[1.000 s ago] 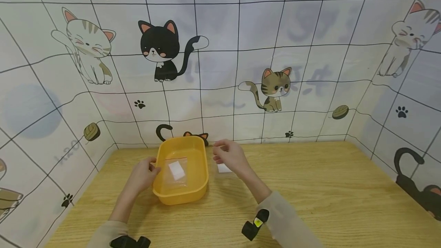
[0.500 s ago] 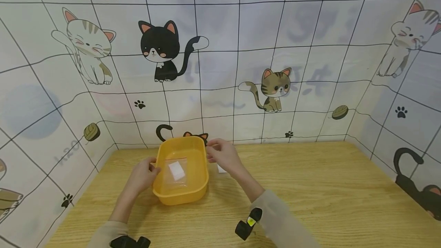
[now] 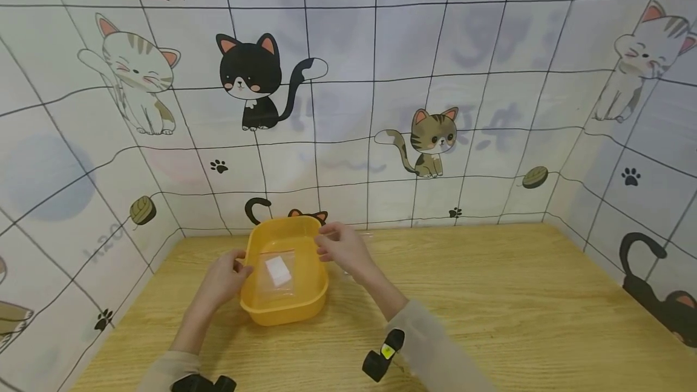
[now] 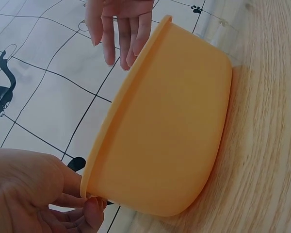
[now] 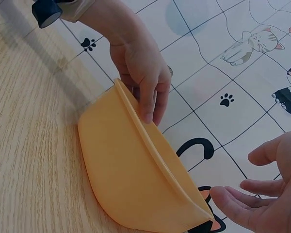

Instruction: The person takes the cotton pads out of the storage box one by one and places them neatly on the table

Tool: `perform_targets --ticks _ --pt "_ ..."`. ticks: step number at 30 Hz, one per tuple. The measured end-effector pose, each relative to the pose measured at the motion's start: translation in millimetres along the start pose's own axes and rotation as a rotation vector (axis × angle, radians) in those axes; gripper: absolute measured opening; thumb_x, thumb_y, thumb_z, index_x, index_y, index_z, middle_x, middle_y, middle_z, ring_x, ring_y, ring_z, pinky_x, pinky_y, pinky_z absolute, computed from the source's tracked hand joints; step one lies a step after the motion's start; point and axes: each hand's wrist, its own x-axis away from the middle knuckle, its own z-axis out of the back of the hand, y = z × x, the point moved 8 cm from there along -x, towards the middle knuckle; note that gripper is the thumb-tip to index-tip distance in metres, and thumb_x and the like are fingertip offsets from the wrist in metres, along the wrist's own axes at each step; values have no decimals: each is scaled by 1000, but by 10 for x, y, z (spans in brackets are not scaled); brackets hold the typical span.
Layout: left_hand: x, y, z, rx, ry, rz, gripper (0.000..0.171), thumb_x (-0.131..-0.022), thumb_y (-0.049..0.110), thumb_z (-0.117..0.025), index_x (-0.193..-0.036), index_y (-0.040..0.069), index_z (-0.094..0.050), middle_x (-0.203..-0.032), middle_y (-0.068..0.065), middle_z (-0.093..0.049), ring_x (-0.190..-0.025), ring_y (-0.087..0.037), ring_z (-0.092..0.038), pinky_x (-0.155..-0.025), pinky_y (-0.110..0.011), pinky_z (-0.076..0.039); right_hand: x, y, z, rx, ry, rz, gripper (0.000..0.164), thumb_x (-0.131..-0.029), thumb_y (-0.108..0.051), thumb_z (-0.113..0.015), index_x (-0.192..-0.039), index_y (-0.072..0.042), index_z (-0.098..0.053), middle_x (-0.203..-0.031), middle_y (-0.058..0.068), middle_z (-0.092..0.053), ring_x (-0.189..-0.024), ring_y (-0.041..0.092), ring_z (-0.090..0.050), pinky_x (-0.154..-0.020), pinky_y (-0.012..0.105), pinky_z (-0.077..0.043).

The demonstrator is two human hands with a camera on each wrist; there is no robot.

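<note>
A yellow plastic basin point(image 3: 283, 313) stands on the wooden table, left of the middle. Inside it lies a clear zip bag point(image 3: 267, 289) with a white rectangle point(image 3: 279, 271) in it. My left hand point(image 3: 224, 277) grips the basin's left rim; in the left wrist view the rim passes between thumb and fingers. Beside the opposite rim is my right hand point(image 3: 348, 253), its fingers loosely bent with nothing between them. The right wrist view has the right fingertips point(image 5: 228, 204) right by the rim. A clear plastic edge point(image 3: 366, 235) shows behind the right hand, mostly hidden by it.
A white sheet wall point(image 3: 343, 162) with black grid lines and printed cats rises behind the table point(image 3: 490, 295) and on both sides. The basin's far end is close to the back wall. Wood tabletop stretches to the right of it.
My right hand has moved left, from over the clear bag with a white piece on the table to the basin's right rim, now hiding that bag's white piece. The left hand has stayed put.
</note>
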Motion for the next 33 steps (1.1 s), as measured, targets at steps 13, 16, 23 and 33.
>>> perform_targets --ticks 13,16,23,33 --pt "14 -24 0 8 -3 1 38 -96 5 -61 -125 -17 -53 -89 -14 -59 -78 -24 -56 -62 -33 -48 16 21 -196 13 -9 16 39 -95 -18 -67 -127 4 -60 -107 15 -67 -90 28 -69 -81 42 -58" --pt "4 -20 -5 10 0 1 37 -96 5 -61 -125 -16 -53 -88 -14 -59 -76 -23 -55 -62 -33 -47 10 41 -223 22 -6 4 38 -95 -19 -66 -126 3 -61 -107 16 -67 -89 25 -68 -82 43 -58" --pt "-15 -13 0 8 -1 8 36 -96 5 -62 -125 -16 -54 -87 -13 -59 -75 -23 -54 -61 -33 -47 -14 65 -307 -6 -13 -3 42 -94 -18 -66 -129 5 -59 -111 19 -65 -93 27 -67 -81 42 -58" --pt "-13 -29 -4 15 -6 22 37 -96 5 -61 -125 -16 -53 -88 -14 -58 -76 -23 -55 -62 -33 -48 -17 131 -466 46 -13 -58 51 -94 -23 -68 -135 4 -54 -115 19 -66 -94 38 -68 -82 41 -57"
